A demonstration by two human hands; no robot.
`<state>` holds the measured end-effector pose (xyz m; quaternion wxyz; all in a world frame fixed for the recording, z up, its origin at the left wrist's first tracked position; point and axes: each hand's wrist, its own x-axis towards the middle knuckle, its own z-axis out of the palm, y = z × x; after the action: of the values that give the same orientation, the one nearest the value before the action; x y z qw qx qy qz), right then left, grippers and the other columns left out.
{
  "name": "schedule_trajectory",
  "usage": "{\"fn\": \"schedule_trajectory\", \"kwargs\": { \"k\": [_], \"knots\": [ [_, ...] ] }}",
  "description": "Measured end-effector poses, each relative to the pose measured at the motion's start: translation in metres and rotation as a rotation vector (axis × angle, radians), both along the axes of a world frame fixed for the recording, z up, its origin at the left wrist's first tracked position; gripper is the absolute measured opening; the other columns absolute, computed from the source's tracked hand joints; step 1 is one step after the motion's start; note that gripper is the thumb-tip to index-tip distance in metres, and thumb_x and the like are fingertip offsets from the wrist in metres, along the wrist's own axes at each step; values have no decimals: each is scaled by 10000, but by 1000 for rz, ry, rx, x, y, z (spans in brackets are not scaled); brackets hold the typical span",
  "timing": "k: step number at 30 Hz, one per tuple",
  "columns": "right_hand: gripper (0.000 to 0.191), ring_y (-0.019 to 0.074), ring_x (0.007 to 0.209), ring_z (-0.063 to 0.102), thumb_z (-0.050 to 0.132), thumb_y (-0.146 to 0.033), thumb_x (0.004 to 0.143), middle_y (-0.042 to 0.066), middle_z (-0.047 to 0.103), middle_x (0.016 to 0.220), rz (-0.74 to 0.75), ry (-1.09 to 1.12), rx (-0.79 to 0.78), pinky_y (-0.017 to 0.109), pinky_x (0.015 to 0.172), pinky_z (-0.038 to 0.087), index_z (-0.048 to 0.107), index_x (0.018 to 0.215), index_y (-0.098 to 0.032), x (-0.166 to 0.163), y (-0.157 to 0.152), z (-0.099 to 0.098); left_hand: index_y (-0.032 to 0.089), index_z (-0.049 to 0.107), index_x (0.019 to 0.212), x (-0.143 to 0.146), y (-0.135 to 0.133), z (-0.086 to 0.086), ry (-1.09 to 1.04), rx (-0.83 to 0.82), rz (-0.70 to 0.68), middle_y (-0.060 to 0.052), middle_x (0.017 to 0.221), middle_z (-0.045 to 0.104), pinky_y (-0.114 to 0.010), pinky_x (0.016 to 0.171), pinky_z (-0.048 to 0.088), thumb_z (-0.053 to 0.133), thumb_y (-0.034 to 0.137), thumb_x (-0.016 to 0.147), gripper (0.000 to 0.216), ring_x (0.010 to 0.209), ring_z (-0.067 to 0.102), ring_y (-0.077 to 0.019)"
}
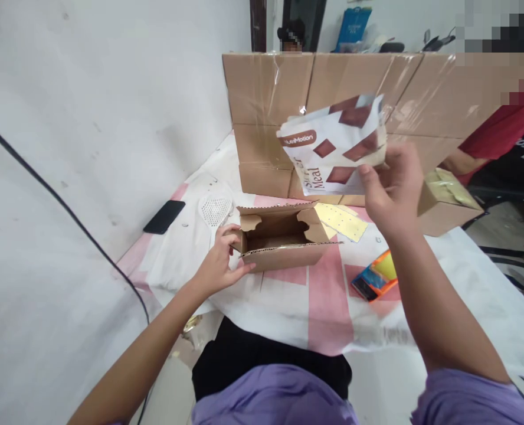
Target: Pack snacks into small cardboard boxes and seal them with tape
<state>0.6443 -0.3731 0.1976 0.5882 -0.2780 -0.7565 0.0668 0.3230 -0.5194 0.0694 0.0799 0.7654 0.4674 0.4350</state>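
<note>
An open cardboard box sits on the cloth-covered table, and its inside looks bare where I can see in. My left hand grips the box's left end, fingers behind the flap and thumb along the front. Raised above the box to the right, my right hand pinches the right edge of a white and brown foil pouch printed "NutriMotion" and "Meal". The pouch is slightly tilted. Some of the right hand's fingers are hidden behind it.
A wall of taped cartons stands behind the box. Around the box lie a black phone, a white perforated piece, yellow dotted sheets and an orange-blue packet. Another carton is near a person in red.
</note>
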Motion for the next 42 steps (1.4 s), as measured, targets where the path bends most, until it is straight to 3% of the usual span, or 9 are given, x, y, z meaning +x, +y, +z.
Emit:
{"fn": "schedule_trajectory", "kwargs": {
  "k": [8, 15, 19, 23, 25, 30, 36, 39, 42],
  "knots": [
    [148, 184, 786, 636, 504, -176, 970, 27, 692, 907, 336, -707, -187, 279, 685, 447, 616, 1048, -233, -37, -49, 15, 248, 396, 1000, 8, -6, -7, -131, -16, 80, -179, 1382, 463, -352, 756, 504, 765, 280, 812, 415, 1266, 512, -303],
    [169, 180, 694, 586, 556, -97, 854, 39, 710, 869, 264, -1117, -328, 272, 585, 316, 643, 917, -228, -67, -43, -7, 238, 417, 963, 13, -10, -7, -195, -10, 99, -185, 1399, 499, -359, 770, 511, 723, 250, 833, 332, 1110, 587, -248],
    [201, 197, 729, 642, 526, -161, 910, 43, 757, 899, 369, -1290, -569, 288, 630, 399, 710, 900, -242, -75, -34, -19, 241, 440, 1033, 15, -11, -13, -204, 6, 78, -209, 1464, 480, -393, 828, 521, 719, 231, 826, 347, 1288, 535, -308],
    [260, 232, 1035, 691, 512, -304, 975, 18, 755, 1187, 500, -1033, -644, 328, 854, 490, 737, 1102, -282, -49, -38, -14, 272, 242, 1471, 16, -11, -16, -248, 15, 41, -221, 1632, 322, -524, 1090, 445, 697, 295, 888, 740, 1475, 400, -320],
    [270, 232, 1051, 692, 505, -366, 984, 11, 760, 1159, 394, -781, -620, 338, 894, 500, 738, 1089, -277, -29, -42, -14, 289, 106, 1571, 18, -9, -13, -215, -29, -16, -192, 1645, 329, -553, 1181, 356, 612, 322, 953, 799, 1507, 360, -299],
    [184, 242, 954, 687, 580, -337, 892, 69, 735, 1049, -52, -205, -665, 366, 823, 541, 681, 990, -218, 6, -36, -43, 279, 470, 1456, 28, 0, 1, -45, -171, -9, -100, 1432, 625, -563, 1181, 357, 371, 298, 1040, 428, 1415, 494, -277],
    [699, 261, 1142, 638, 688, -139, 664, 89, 643, 1334, 218, -82, -1163, 401, 948, 536, 561, 1341, -258, 4, -11, -79, 238, 407, 1476, 37, 7, 13, -95, -14, 232, -152, 1535, 476, -525, 1149, 395, 516, 242, 950, 536, 1438, 439, -293],
    [726, 261, 1188, 615, 668, -143, 646, 56, 676, 1296, 321, 34, -1149, 414, 1025, 500, 572, 1354, -269, 0, -13, -88, 267, 397, 1491, 44, 12, 26, 179, 6, 248, -119, 1590, 437, -571, 1186, 276, 454, 102, 901, 616, 1502, 345, -294],
    [548, 246, 1221, 601, 594, -188, 722, 24, 656, 1337, 360, 214, -991, 403, 1042, 478, 641, 1254, -308, 5, -29, -90, 286, 330, 1544, 55, 15, 35, 407, -55, 162, -83, 1480, 584, -559, 1192, 201, 354, 20, 889, 708, 1379, 515, -239]
  ]
}}
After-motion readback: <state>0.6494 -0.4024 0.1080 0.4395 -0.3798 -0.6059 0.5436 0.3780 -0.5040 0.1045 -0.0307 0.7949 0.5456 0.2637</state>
